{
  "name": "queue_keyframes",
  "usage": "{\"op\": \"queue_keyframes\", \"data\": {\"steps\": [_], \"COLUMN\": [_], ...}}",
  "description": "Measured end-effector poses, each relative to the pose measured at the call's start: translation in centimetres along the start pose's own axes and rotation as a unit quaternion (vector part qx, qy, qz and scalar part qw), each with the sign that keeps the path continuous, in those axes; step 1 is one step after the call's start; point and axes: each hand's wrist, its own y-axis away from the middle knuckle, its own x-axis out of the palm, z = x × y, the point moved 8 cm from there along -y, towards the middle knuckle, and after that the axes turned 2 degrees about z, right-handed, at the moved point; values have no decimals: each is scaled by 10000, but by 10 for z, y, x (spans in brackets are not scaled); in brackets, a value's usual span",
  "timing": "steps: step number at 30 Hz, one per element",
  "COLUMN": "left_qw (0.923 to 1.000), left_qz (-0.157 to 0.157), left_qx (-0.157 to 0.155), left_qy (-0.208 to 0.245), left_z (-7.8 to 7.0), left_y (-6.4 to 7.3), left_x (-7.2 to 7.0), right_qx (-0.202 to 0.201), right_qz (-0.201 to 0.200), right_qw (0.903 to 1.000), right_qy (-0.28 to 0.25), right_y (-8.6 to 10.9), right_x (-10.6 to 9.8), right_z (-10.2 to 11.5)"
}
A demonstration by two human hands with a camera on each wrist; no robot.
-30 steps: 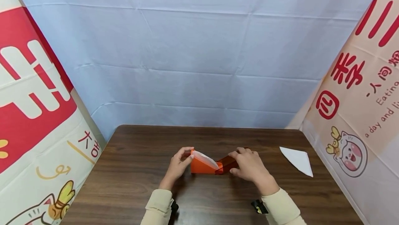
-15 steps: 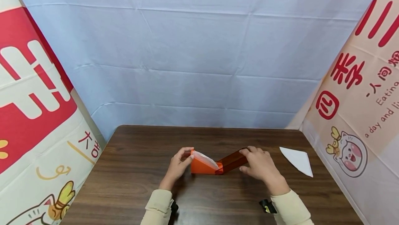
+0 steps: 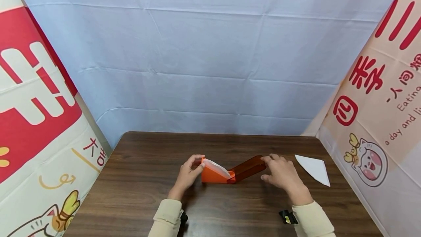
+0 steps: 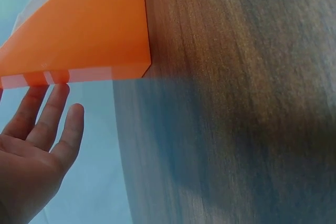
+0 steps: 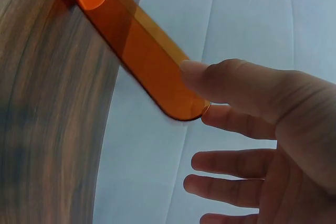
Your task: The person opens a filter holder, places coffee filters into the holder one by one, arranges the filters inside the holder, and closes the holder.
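Observation:
An orange plastic holder [image 3: 212, 175] stands on the table, with white folded paper, likely coffee filters, fanned inside it [image 3: 217, 167]. Its see-through brown-orange lid [image 3: 248, 167] is swung away to the right, tilted upward from the low hinge end. At the tall left end my left hand [image 3: 188, 175] grips the holder with thumb and index finger; other fingertips [image 4: 62, 88] touch the end wall in the left wrist view. My right hand [image 3: 283, 174] is at the lid's rounded free end [image 5: 184, 111], fingers fairly straight; whether they still touch it I cannot tell.
A white folded filter-like paper [image 3: 314, 169] lies at the table's right side, beyond my right hand. The dark wood table [image 3: 148, 156] ends at a pale blue cloth [image 3: 204, 65] behind. Printed cloths hang on both sides.
My right hand has moved to the right along the lid, uncovering more of it. The lid's tilt looks nearly the same. My left hand and the holder have stayed put.

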Motion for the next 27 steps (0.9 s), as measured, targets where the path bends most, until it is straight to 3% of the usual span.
{"op": "queue_keyframes", "data": {"steps": [8,13,27], "left_qw": [9995,9993,9994], "left_qz": [-178,-226,-83], "left_qx": [246,241,346], "left_qy": [-121,-155,0], "left_z": [-3,-3,-1], "left_y": [0,0,0], "left_x": [2,3,0], "right_qx": [225,327,710], "right_qz": [100,191,380], "right_qw": [9995,9987,9951], "right_qy": [-192,-348,-580], "right_y": [5,6,9], "right_x": [6,12,29], "right_z": [-19,-32,-66]}}
